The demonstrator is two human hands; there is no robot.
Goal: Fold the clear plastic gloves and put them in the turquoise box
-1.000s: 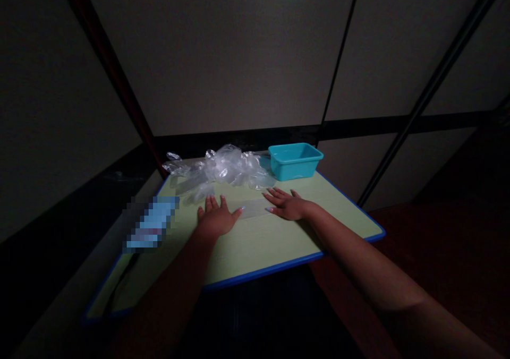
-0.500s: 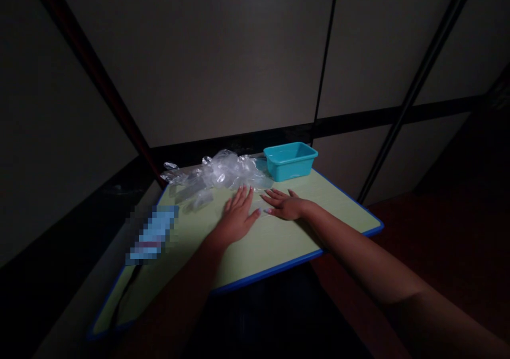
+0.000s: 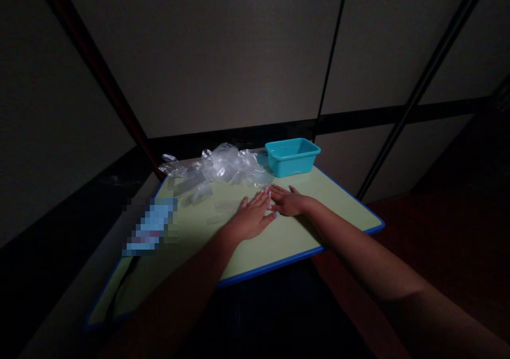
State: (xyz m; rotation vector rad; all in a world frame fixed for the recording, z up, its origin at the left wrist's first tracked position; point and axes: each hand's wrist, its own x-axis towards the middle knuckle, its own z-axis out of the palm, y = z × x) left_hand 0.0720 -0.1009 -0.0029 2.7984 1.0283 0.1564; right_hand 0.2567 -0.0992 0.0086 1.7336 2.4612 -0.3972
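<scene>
My left hand [image 3: 252,219] lies flat on the pale yellow-green tabletop [image 3: 274,247], fingers stretched out. Just to its right, my right hand [image 3: 290,203] is also palm down with fingers extended. The fingertips of both hands meet or nearly meet. Whether a thin clear sheet lies beneath them is too dim to tell. Beyond the fingers, a crumpled heap of clear plastic bags [image 3: 227,165] spreads along the far side of the table. A turquoise plastic basin [image 3: 294,160] stands right of the heap, behind my right hand.
A blurred-out light blue flat object [image 3: 151,226] lies at the table's left edge, with a dark strap [image 3: 121,284] below it. Blue edging [image 3: 274,268] runs round the table. Cabinet panels [image 3: 223,61] rise directly behind it. The room is dim.
My left hand has slid right, bringing its fingertips up to my right hand. My right hand has shifted only slightly. The bags and basin appear a little higher as the view tilts.
</scene>
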